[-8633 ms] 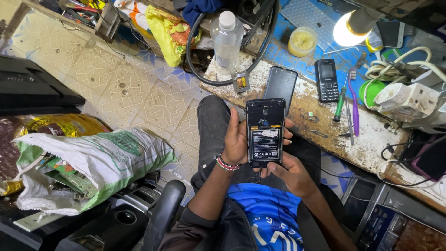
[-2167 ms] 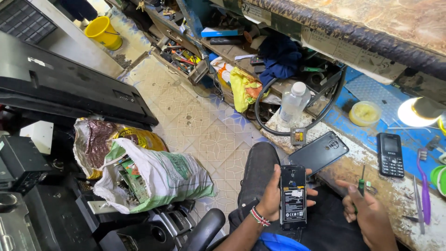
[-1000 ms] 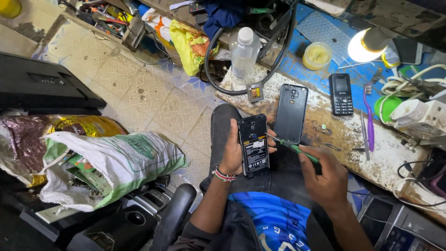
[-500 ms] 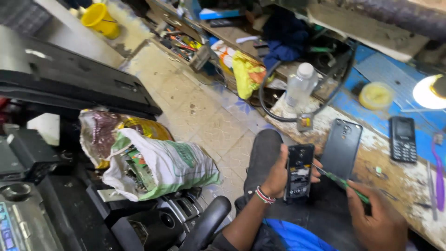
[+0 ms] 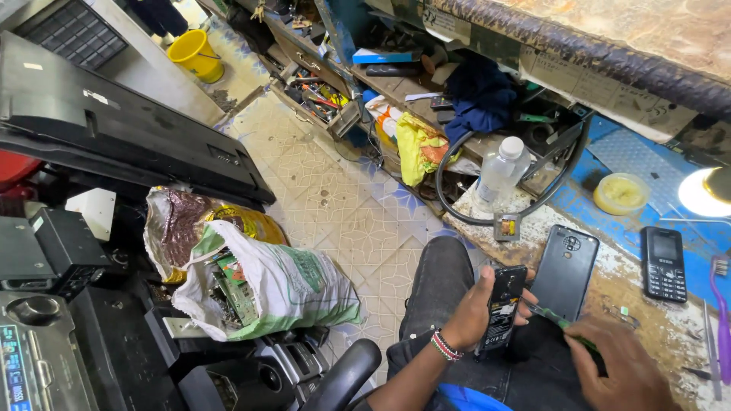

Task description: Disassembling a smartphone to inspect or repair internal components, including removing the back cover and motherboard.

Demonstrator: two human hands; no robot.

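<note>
Left hand (image 5: 474,316) is wrapped around an opened-up phone (image 5: 502,308), back cover off so you can see the insides, held over the lap with the thumb along its near edge and the fingers curled around the far side. There's a beaded bracelet (image 5: 444,346) on that wrist. Right hand (image 5: 620,369) is closed around a green-handled screwdriver (image 5: 560,323), and the tip points left toward the lower part of the phone; can't really tell if the tip is actually touching it or just right beside it. Just past the phone, on the edge of the scuffed workbench (image 5: 647,320), lies a dark back cover (image 5: 565,270) with its camera cutout at the top. Further right on the bench sits a small black keypad phone (image 5: 664,264), well apart from the hands, and a purple toothbrush (image 5: 722,304) is at the far right edge. Behind those there's a yellowish round tub (image 5: 622,193) on the blue part of the bench, a clear plastic bottle (image 5: 499,172) with a white cap, and a lit lamp (image 5: 704,192) glaring at the right. On the tiled floor (image 5: 343,213) to the left there's a white and green sack (image 5: 266,285) stuffed with circuit boards, and a yellow bucket (image 5: 196,55) way up in the background.
</note>
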